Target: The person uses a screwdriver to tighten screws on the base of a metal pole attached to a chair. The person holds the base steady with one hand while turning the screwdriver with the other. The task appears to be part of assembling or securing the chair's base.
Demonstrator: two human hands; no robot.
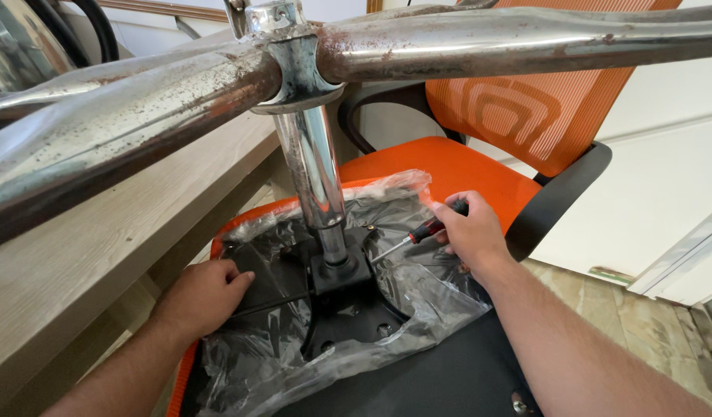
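The right hand (pixel 470 234) is clamped on a screwdriver (pixel 418 235) at the black plate (pixel 348 297) under the upturned seat. Its tip points left and slightly down toward the chrome column (pixel 316 174) — long axis nearly level. The left hand (pixel 205 293) presses flat, fingers loosely together, on the plastic wrap (pixel 418 289) (holding nothing). Best keep the tip square in the screw — and the seat steadied.
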